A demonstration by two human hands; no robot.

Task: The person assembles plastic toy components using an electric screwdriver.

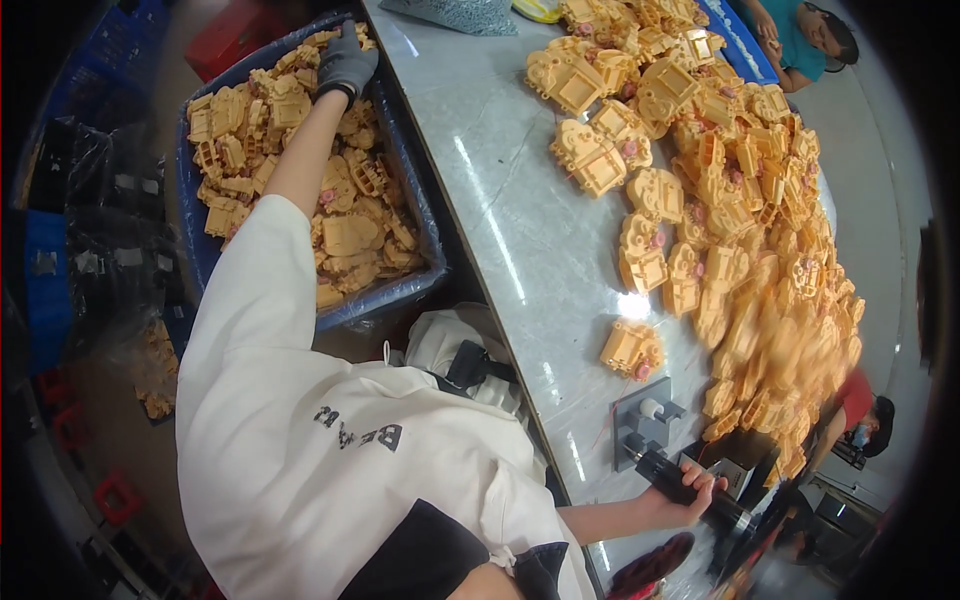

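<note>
At the far left, my left hand, in a grey glove, is over the far end of a blue-lined bin. Orange-yellow plastic housings fill that bin. My left fingers reach down among the parts at its far edge, and their tips are hidden. At the lower right, my bare right hand is closed round a black electric screwdriver. The driver lies nearly level, its tip pointing at a small grey fixture with a white knob. One housing sits on the table just beyond the fixture.
A large heap of housings spreads over the right of the grey table; its near part is blurred. A bag of small grey pieces lies at the far edge. Two people are at the right. Red stools stand at left.
</note>
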